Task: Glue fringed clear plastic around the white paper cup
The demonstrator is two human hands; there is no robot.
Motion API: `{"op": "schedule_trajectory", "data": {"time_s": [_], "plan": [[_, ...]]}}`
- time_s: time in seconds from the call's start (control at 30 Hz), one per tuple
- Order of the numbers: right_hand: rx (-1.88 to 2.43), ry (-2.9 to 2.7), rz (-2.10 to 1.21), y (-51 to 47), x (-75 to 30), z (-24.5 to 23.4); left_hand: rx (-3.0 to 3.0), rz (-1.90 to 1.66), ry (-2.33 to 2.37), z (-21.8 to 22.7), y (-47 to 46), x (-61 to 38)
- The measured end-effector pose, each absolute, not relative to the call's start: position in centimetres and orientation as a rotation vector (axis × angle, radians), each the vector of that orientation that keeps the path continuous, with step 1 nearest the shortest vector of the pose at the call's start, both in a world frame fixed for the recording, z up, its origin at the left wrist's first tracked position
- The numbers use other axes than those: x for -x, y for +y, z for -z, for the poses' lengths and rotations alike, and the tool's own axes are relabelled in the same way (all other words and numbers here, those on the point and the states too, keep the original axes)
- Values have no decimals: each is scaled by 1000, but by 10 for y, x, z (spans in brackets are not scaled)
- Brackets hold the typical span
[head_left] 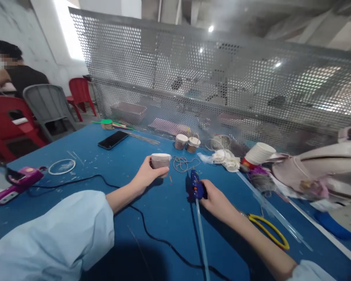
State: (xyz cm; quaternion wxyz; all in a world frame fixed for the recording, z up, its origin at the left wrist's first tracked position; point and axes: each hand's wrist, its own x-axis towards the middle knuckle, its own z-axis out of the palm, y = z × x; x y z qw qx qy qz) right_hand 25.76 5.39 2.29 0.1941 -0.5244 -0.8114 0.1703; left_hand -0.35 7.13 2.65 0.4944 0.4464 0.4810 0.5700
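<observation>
My left hand (148,171) is wrapped round a small cup (160,159) with a white rim and greyish-brown side, held just above the blue table. In my right hand (213,195) is a blue hot glue gun (195,185), its nozzle pointing away from me. A long clear glue stick (202,238) runs out of its back toward the near edge. Between the cup and the gun, slightly beyond them, lies a loose coil of grey cord (183,164). Two similar cups (181,142) stand farther back.
A black cable (146,226) crosses the blue table (169,210). Yellow-handled pliers or scissors (269,230) lie by my right forearm, near clear glue sticks (272,208). A phone (113,139) lies back left. Stacked paper cups (260,154) are at right. A perforated metal screen (193,78) borders the far side.
</observation>
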Motion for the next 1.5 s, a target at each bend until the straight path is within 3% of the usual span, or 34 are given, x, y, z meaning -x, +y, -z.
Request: {"op": "schedule_trajectory", "data": {"time_s": [0.43, 1.03, 1.5], "plan": [[1640, -2061, -281, 93, -288, -13, -950, -1398, 1212, -12, 73, 3], [1456, -1473, -825, 101, -295, -18, -1125, -1277, 1368, -17, 52, -5], [1800, -1724, -439, 100, -300, -10, -1273, -1179, 1374, -8, 43, -11]]}}
